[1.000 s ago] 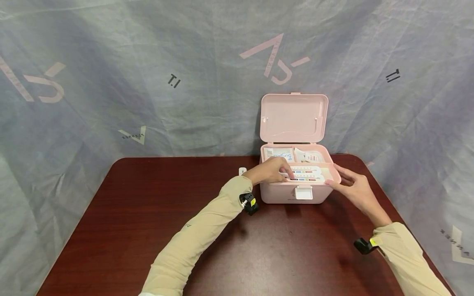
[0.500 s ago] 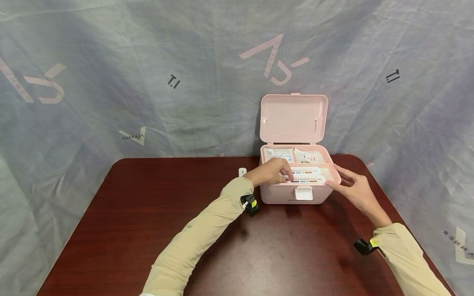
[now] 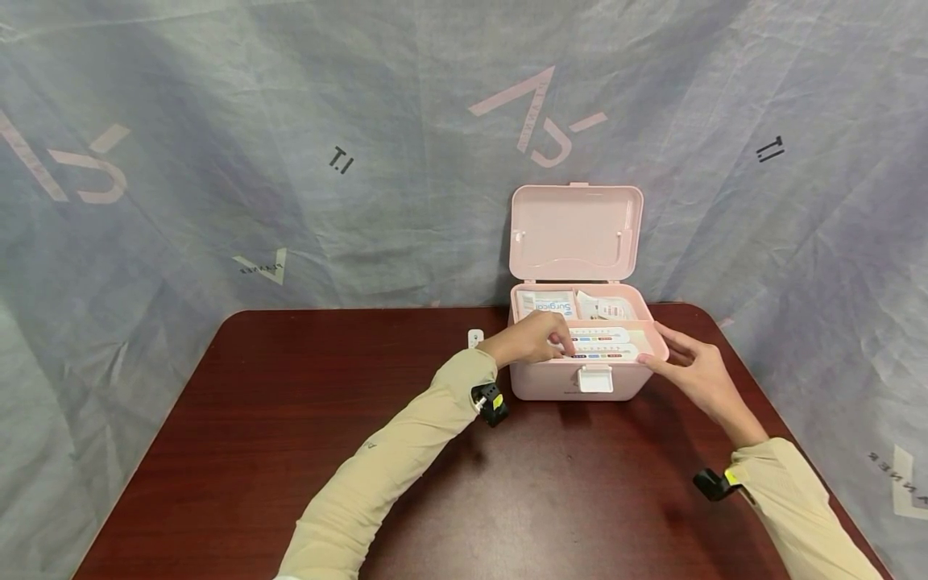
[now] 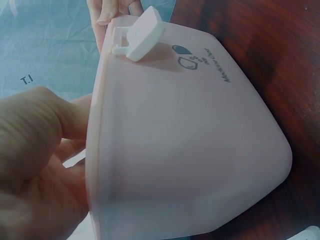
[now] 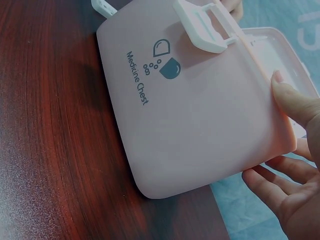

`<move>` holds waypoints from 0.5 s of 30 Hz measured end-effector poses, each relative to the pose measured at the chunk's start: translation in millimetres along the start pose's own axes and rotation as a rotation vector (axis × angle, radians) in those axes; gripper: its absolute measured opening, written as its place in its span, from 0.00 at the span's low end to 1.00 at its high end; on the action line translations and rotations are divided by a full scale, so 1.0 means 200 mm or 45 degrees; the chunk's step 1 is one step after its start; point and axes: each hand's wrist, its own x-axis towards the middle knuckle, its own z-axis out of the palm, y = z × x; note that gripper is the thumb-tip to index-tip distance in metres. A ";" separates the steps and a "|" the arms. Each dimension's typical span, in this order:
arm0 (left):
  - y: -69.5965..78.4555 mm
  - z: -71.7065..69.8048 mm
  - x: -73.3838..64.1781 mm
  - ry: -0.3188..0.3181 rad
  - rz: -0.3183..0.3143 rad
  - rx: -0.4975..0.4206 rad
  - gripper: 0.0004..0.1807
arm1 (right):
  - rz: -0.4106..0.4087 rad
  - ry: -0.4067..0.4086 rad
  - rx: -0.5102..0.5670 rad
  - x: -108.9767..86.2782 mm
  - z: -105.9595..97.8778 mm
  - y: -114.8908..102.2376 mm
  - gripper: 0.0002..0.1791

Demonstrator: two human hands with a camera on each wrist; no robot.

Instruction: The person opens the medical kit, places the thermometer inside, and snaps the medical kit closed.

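A pink medicine chest (image 3: 551, 383) stands on the table with its lid (image 3: 576, 234) raised. Inside its front part lie two white thermometers (image 3: 598, 337) with printed scales and coloured bars, one behind the other. My left hand (image 3: 535, 334) reaches over the chest's left rim, its curled fingers at the left end of the front thermometer (image 3: 612, 352); in the left wrist view the chest wall partly hides those fingertips. With the thumb over the rim and the fingers on the outer side wall, my right hand (image 5: 300, 165) holds the chest's right front corner.
Behind the thermometers, a divided tray holds a white packet marked "Surgical" (image 3: 547, 303) and another clear packet (image 3: 605, 306). A white rounded end with a hole (image 3: 474, 336) shows left of the chest. The white latch (image 3: 595, 378) hangs at the front. Grey cloth hangs behind the table.
The front thermometer has shifted slightly to the right beneath my left fingers. My right hand stays at the chest's corner, and the lid remains raised.
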 end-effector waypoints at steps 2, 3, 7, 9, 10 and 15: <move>0.00 0.00 0.00 0.008 0.012 0.015 0.08 | -0.009 0.003 0.001 0.00 0.00 0.00 0.40; 0.00 0.00 0.00 0.013 0.015 0.021 0.08 | -0.013 0.005 0.000 0.00 0.00 0.00 0.40; 0.00 0.00 0.00 0.021 0.020 0.031 0.08 | -0.017 0.007 -0.002 0.00 0.00 0.00 0.40; 0.01 0.01 0.00 0.023 0.022 0.032 0.08 | -0.006 0.006 0.004 0.00 0.00 0.00 0.40; 0.01 0.00 -0.01 0.023 0.022 0.033 0.09 | 0.006 0.004 0.007 0.00 0.00 0.00 0.40; 0.01 0.00 -0.01 0.023 0.018 0.035 0.09 | 0.005 0.002 0.011 0.00 0.00 0.00 0.40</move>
